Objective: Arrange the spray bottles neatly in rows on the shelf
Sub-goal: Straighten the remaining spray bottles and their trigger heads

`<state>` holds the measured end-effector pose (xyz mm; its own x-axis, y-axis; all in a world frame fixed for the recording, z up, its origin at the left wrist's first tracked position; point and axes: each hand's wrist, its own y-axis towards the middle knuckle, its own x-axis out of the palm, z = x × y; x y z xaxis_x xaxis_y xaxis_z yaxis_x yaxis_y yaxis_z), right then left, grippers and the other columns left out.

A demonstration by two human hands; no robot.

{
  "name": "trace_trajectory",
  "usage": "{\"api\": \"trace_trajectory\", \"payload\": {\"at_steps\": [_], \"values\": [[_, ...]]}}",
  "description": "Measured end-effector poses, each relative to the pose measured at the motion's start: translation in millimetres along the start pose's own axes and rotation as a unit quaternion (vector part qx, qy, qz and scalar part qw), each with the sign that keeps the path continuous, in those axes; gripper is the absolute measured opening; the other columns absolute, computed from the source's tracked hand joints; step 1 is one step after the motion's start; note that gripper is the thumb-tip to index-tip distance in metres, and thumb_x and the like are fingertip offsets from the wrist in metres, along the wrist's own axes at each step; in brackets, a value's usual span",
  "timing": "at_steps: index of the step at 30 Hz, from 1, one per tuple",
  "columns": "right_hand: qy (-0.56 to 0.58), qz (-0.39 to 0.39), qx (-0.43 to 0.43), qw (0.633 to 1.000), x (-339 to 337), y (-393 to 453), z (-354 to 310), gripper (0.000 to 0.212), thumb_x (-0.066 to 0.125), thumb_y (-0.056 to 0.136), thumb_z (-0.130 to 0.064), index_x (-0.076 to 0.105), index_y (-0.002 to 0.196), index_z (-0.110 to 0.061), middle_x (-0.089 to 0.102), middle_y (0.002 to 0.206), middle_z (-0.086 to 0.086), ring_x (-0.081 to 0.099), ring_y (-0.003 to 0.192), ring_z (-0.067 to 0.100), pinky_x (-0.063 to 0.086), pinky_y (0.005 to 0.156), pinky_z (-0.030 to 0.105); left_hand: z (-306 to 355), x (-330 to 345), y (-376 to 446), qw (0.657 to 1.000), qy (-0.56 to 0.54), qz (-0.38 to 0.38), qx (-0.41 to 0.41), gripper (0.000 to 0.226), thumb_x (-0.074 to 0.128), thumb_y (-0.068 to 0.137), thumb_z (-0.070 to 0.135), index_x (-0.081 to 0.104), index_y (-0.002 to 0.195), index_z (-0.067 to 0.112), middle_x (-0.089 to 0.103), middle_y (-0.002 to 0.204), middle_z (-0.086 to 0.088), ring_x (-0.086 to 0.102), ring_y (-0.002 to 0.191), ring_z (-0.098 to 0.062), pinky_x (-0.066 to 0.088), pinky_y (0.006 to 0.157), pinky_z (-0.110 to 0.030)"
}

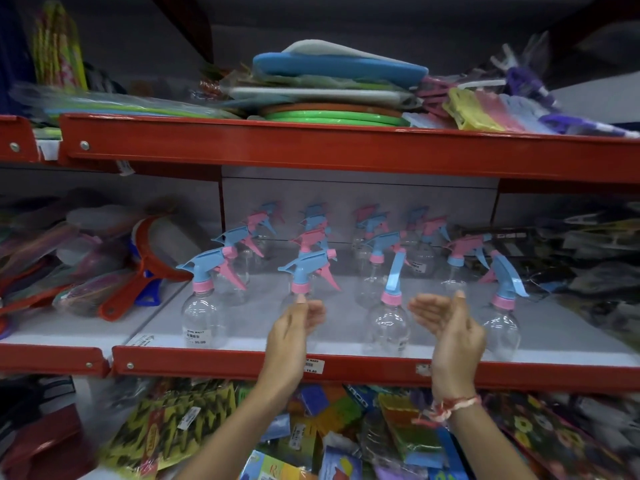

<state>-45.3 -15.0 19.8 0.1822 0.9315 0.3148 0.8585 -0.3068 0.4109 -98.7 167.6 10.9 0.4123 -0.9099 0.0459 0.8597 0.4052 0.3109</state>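
Note:
Several clear spray bottles with blue and pink trigger heads stand in rows on the white middle shelf (249, 327). The front row holds a far-left bottle (204, 306), a second bottle (304, 271), a third bottle (389, 323) and a far-right bottle (502, 320). My left hand (294, 327) is in front of the second bottle, thumb near its pink collar, fingers loosely curled and apart. My right hand (446, 323) hangs open between the third and far-right bottles, touching neither.
A red shelf lip (346, 367) with price tags runs along the front. Red and blue handled brushes (145, 271) lie on the left. Packaged goods crowd the right side (588, 265). The upper shelf (311, 150) carries stacked plastic items; colourful packets (207, 427) fill the shelf below.

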Motion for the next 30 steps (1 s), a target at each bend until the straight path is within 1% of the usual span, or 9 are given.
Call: {"api": "trace_trajectory", "payload": {"at_steps": [3,7,11,13,15,19,21,23,30], "values": [[-0.042,-0.088,0.093,0.991,-3.1,31.3,18.9,0.048,0.034,0.098,-0.043,0.065,0.112,-0.009,0.067,0.117,0.013,0.06,0.116,0.027,0.045,0.1,0.036,7.5,24.2,-1.5,0.991,0.004,-0.083,-0.106,0.055,0.025,0.095,0.048,0.062,0.108,0.01,0.064,0.115,-0.006,0.061,0.103,-0.018,0.043,0.095,-0.028],[-0.082,-0.273,0.212,0.935,-3.0,43.5,33.0,0.089,0.02,0.082,-0.07,0.02,0.151,-0.014,0.023,0.159,0.002,0.022,0.145,0.015,0.014,0.116,0.037,10.4,41.7,-8.6,0.969,-0.013,-0.165,-0.182,0.085,0.021,0.077,0.079,0.056,0.12,0.013,0.054,0.115,-0.004,0.052,0.116,-0.021,0.04,0.101,-0.031],[-0.082,-0.325,0.243,0.91,-3.4,43.4,25.4,0.098,0.015,0.075,-0.079,0.014,0.152,-0.018,0.014,0.161,-0.001,0.015,0.147,0.013,0.008,0.117,0.039,15.1,54.8,-8.7,0.962,-0.001,-0.187,-0.2,0.08,0.021,0.054,0.096,0.054,0.082,0.029,0.047,0.088,0.006,0.049,0.082,-0.008,0.039,0.08,-0.023],[-0.075,-0.329,0.246,0.909,-6.7,40.6,21.3,0.091,0.011,0.081,-0.076,0.012,0.152,-0.019,0.012,0.161,-0.001,0.014,0.147,0.013,0.009,0.117,0.036,11.5,59.5,-2.4,0.962,0.018,-0.177,-0.208,0.1,0.013,0.064,0.09,0.056,0.118,0.018,0.055,0.118,-0.001,0.053,0.11,-0.013,0.039,0.1,-0.029],[-0.075,-0.333,0.25,0.906,-11.3,37.5,19.3,0.091,0.011,0.082,-0.076,0.006,0.152,-0.019,0.01,0.161,0.0,0.013,0.147,0.013,0.01,0.118,0.034,10.0,62.7,4.5,0.96,0.02,-0.177,-0.216,0.105,0.006,0.071,0.083,0.037,0.139,0.01,0.05,0.134,-0.004,0.047,0.124,-0.016,0.034,0.11,-0.031],[-0.077,-0.351,0.265,0.895,-22.5,34.8,15.4,0.1,0.013,0.076,-0.081,0.006,0.152,-0.016,0.008,0.161,0.001,0.013,0.147,0.014,0.009,0.121,0.035,17.5,66.6,10.1,0.964,0.019,-0.165,-0.205,0.106,0.015,0.047,0.099,0.056,0.109,0.023,0.052,0.106,0.005,0.052,0.101,-0.011,0.039,0.096,-0.026],[-0.072,-0.35,0.269,0.894,-27.8,33.0,12.7,0.096,0.01,0.08,-0.077,0.008,0.151,-0.013,0.008,0.161,0.003,0.013,0.147,0.015,0.009,0.12,0.034,15.6,70.0,13.7,0.964,0.018,-0.156,-0.212,0.112,0.01,0.058,0.093,0.049,0.128,0.015,0.05,0.133,-0.003,0.048,0.123,-0.017,0.034,0.107,-0.031],[-0.063,-0.35,0.271,0.894,-30.7,31.0,8.9,0.097,0.012,0.08,-0.076,0.008,0.151,-0.011,0.008,0.161,0.004,0.013,0.147,0.014,0.011,0.119,0.031,14.2,73.4,16.9,0.964,0.007,-0.161,-0.211,0.105,0.003,0.074,0.08,0.022,0.145,0.004,0.02,0.157,-0.012,0.024,0.144,-0.022,0.02,0.118,-0.036],[-0.057,-0.347,0.277,0.894,-32.4,32.9,8.7,0.102,0.015,0.075,-0.079,0.008,0.151,-0.012,0.01,0.161,0.004,0.015,0.147,0.015,0.013,0.118,0.031,10.3,76.9,19.8,0.966,0.006,-0.161,-0.204,0.101,0.004,0.077,0.077,0.016,0.146,0.004,0.015,0.158,-0.013,0.02,0.145,-0.023,0.017,0.119,-0.038]]}}
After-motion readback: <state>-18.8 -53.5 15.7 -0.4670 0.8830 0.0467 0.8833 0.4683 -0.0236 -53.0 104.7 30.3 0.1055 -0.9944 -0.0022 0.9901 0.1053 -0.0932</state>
